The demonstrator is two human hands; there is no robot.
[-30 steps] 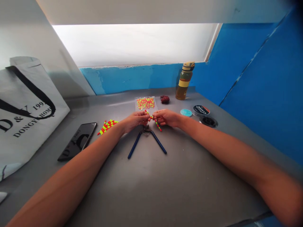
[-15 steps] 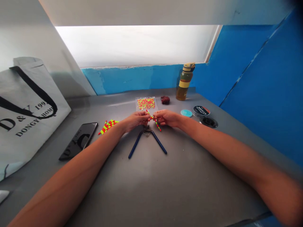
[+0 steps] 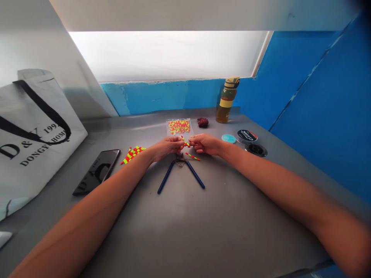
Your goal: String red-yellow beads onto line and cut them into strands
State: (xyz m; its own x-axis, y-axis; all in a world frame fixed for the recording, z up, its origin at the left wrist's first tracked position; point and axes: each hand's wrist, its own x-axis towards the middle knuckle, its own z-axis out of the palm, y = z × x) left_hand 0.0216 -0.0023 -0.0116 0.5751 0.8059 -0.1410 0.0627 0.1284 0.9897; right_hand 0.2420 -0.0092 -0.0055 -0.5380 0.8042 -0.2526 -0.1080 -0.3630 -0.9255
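Observation:
My left hand (image 3: 170,146) pinches a short string of red and yellow-green beads (image 3: 187,144) between thumb and fingers. Opposite it, my right hand (image 3: 205,144) has its thumb and forefinger closed at the other side of that string; any thread there is too thin to make out. A straight row of the same beads (image 3: 193,156) hangs or lies just below the hands; I cannot tell which. Under them, pliers with blue handles (image 3: 195,175) lie spread on the grey table. Beyond the hands sits a clear bag of loose beads (image 3: 179,126).
Left of my forearm are joined bead rows (image 3: 132,155), a phone (image 3: 98,170) and a white tote bag (image 3: 37,143). To the right stand a drink bottle (image 3: 227,101), a dark red bundle (image 3: 203,122), a turquoise disc (image 3: 228,138) and round black spools (image 3: 247,135).
The row of beads below my hands has swung from a steep slant to nearly flat. My hands stay almost in place, with the right one slightly farther right.

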